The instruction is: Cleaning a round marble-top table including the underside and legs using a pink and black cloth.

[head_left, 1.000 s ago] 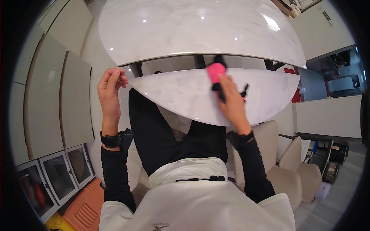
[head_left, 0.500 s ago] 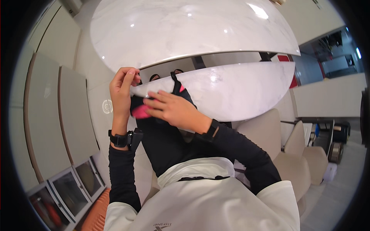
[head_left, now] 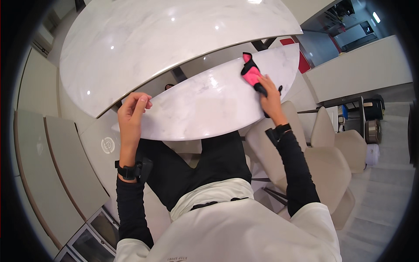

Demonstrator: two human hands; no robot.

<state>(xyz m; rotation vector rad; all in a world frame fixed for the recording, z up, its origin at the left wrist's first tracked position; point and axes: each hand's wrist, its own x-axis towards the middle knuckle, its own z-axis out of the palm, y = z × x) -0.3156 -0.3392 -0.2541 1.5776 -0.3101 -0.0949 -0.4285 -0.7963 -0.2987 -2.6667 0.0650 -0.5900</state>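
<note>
My right hand (head_left: 272,101) grips a floppy pink-and-black fabric piece (head_left: 252,75) over the right part of the near white marbled tabletop section (head_left: 196,111). Black ends of the fabric show around the hand; its exact kind is unclear. My left hand (head_left: 132,109) is at the left end of this section, apart from the fabric. Its fingers are curled in with the thumb against them, and nothing shows in them. Black bands circle both wrists.
Across a gap with dark supports lies the large far tabletop section (head_left: 144,48). Beige chairs (head_left: 323,170) stand to my right, before a low white wall (head_left: 358,67). Grey cabinet doors (head_left: 35,161) line the left side. My black-clad legs (head_left: 187,166) extend under the near edge.
My right hand has carried the pink-and-black fabric from over my lap, near my left hand, to the right over the tabletop. The view has shifted; my left hand stays curled.
</note>
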